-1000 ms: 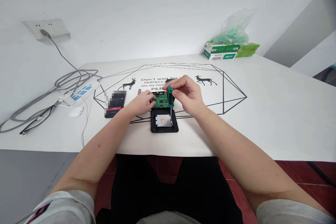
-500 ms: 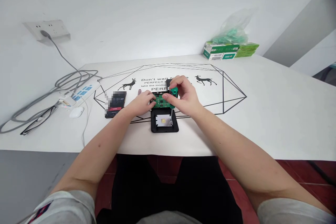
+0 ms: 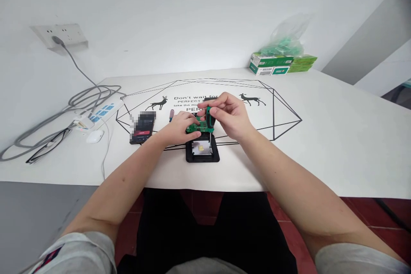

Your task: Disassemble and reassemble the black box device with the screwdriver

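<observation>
In my right hand [image 3: 229, 113] is a screwdriver [image 3: 210, 119] with a green and black handle, upright, the fingers closed round it. Its thin shaft reaches down to the right side of a silvery plate [image 3: 197, 147] with a small yellowish square. That plate sits inside a black square casing [image 3: 190, 158] lying on the table. Just behind the casing is a green circuit board [image 3: 202, 127], partly covered by my hands. My left hand [image 3: 183, 128] grips the board from the left, fingers over its top and thumb along its near edge.
A smaller screwdriver [image 3: 171, 114] and a phone [image 3: 143, 127] lie to the left. Farther left are a power strip [image 3: 104, 113], coiled grey cable, a white charger piece [image 3: 95, 136] and glasses [image 3: 48, 145]. Green boxes [image 3: 272, 61] under a plastic bag stand at the back right.
My left hand has shifted right, farther over the circuit board. My right hand has changed its hold on the screwdriver handle, its fingers now reaching farther left; the shaft stays at the plate's right side.
</observation>
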A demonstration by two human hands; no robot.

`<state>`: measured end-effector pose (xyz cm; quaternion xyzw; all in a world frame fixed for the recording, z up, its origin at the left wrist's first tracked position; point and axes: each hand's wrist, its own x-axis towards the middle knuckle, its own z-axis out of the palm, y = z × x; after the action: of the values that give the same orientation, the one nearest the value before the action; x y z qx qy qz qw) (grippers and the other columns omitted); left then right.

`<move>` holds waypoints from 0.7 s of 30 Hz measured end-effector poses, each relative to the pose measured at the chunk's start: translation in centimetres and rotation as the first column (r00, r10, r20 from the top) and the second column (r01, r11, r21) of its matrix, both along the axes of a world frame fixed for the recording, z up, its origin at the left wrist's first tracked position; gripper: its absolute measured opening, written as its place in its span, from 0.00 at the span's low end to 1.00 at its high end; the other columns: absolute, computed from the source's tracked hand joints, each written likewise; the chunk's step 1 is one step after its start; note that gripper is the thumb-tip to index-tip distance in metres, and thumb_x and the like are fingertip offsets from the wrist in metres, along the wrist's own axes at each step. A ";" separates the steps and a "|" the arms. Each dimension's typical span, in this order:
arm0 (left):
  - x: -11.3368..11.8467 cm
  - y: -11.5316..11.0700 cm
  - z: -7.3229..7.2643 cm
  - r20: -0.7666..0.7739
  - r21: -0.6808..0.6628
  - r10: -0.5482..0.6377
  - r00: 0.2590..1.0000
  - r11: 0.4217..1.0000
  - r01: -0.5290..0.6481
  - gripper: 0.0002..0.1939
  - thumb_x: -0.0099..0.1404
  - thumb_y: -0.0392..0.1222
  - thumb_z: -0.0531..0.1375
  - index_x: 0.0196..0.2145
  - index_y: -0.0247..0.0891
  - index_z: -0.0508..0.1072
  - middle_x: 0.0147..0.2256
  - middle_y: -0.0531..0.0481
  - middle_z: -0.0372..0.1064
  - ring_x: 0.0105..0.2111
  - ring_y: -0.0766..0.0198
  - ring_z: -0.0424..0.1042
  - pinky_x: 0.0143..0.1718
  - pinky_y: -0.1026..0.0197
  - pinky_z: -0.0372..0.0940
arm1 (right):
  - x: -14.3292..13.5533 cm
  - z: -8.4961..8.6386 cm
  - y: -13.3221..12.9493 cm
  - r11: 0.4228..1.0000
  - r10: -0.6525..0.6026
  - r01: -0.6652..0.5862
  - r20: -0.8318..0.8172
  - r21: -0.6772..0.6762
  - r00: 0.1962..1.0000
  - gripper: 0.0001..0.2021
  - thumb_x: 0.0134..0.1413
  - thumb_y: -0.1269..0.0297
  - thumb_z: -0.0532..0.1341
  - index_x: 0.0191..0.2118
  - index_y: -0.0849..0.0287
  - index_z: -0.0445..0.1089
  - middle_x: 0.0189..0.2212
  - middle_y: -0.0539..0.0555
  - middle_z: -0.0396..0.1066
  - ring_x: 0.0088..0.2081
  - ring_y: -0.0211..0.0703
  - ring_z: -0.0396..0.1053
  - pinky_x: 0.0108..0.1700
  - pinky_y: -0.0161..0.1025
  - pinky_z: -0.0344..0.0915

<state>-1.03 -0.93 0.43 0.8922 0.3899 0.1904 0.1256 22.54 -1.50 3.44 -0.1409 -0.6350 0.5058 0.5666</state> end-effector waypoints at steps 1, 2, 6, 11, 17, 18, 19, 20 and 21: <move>0.3 -0.2 0.0 0.005 -0.006 -0.023 1.000 1.000 0.023 0.18 0.73 0.54 0.67 0.56 0.45 0.80 0.60 0.40 0.72 0.64 0.41 0.67 0.69 0.34 0.61 | -0.1 0.1 -0.1 1.000 0.007 -0.007 0.019 0.010 1.000 0.16 0.58 0.51 0.76 0.38 0.53 0.72 0.40 0.53 0.84 0.39 0.45 0.81 0.42 0.47 0.80; 0.6 -0.4 -0.1 0.010 -0.006 -0.049 0.999 0.999 0.049 0.19 0.72 0.53 0.68 0.56 0.45 0.80 0.60 0.40 0.73 0.64 0.41 0.66 0.70 0.34 0.61 | -0.1 0.1 -0.1 0.999 -0.010 0.009 0.038 0.038 0.999 0.17 0.57 0.51 0.77 0.38 0.53 0.72 0.39 0.52 0.83 0.39 0.44 0.80 0.41 0.45 0.79; 2.5 -1.7 0.0 0.027 -0.007 -0.150 0.988 0.989 0.150 0.15 0.68 0.47 0.71 0.51 0.45 0.84 0.58 0.41 0.74 0.65 0.40 0.66 0.71 0.34 0.61 | -0.2 0.0 0.0 0.965 -0.183 0.172 0.039 0.198 0.982 0.16 0.53 0.56 0.80 0.36 0.52 0.74 0.34 0.49 0.76 0.36 0.40 0.74 0.38 0.41 0.74; 4.6 -2.5 -0.1 0.052 -0.112 -0.185 0.981 0.975 0.190 0.06 0.69 0.44 0.72 0.43 0.46 0.87 0.50 0.43 0.77 0.61 0.43 0.70 0.70 0.37 0.63 | -0.3 -0.2 0.1 0.924 -0.258 0.254 -0.022 0.287 0.966 0.13 0.51 0.63 0.79 0.34 0.51 0.74 0.32 0.48 0.73 0.35 0.40 0.72 0.36 0.41 0.70; 4.9 -2.0 -0.6 0.125 -0.178 -0.192 0.973 0.961 0.212 0.03 0.69 0.40 0.71 0.35 0.44 0.86 0.52 0.44 0.80 0.61 0.47 0.71 0.70 0.43 0.64 | 0.3 0.1 -0.2 0.957 -0.124 0.110 0.036 0.266 0.992 0.03 0.59 0.64 0.71 0.38 0.53 0.78 0.40 0.55 0.81 0.45 0.49 0.80 0.44 0.48 0.78; 4.9 -2.0 -0.5 0.121 -0.175 -0.190 0.974 0.962 0.210 0.03 0.69 0.40 0.71 0.35 0.44 0.86 0.53 0.44 0.80 0.61 0.46 0.71 0.70 0.43 0.63 | 0.4 0.3 -0.2 0.963 -0.108 0.093 0.047 0.253 0.993 0.03 0.59 0.64 0.71 0.38 0.53 0.78 0.39 0.55 0.81 0.45 0.49 0.81 0.44 0.48 0.79; 4.8 -2.1 -0.4 0.117 -0.175 -0.189 0.975 0.962 0.208 0.03 0.69 0.39 0.70 0.36 0.44 0.86 0.53 0.44 0.80 0.62 0.46 0.71 0.70 0.43 0.63 | 0.6 0.4 -0.1 0.968 -0.091 0.074 0.058 0.240 0.994 0.03 0.58 0.65 0.71 0.38 0.54 0.78 0.39 0.54 0.81 0.44 0.48 0.81 0.44 0.47 0.79; 4.7 -2.1 -0.2 0.113 -0.182 -0.191 0.975 0.961 0.209 0.03 0.69 0.39 0.70 0.37 0.43 0.86 0.53 0.44 0.80 0.62 0.46 0.71 0.70 0.43 0.63 | 0.8 0.5 0.0 0.972 -0.071 0.052 0.073 0.230 0.995 0.04 0.58 0.65 0.72 0.38 0.54 0.77 0.38 0.53 0.80 0.44 0.47 0.81 0.43 0.46 0.78; 4.7 -2.2 -0.1 0.111 -0.192 -0.193 0.975 0.958 0.212 0.04 0.70 0.39 0.69 0.37 0.43 0.86 0.53 0.44 0.79 0.62 0.46 0.71 0.70 0.43 0.64 | 0.9 0.7 0.1 0.975 -0.047 0.026 0.091 0.219 0.995 0.05 0.58 0.65 0.72 0.38 0.54 0.77 0.38 0.53 0.80 0.43 0.46 0.81 0.43 0.45 0.78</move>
<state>3.68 -3.16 0.35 0.9003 0.3078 0.1765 0.2522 23.48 -1.44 4.13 -0.1140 -0.7103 0.4154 0.5567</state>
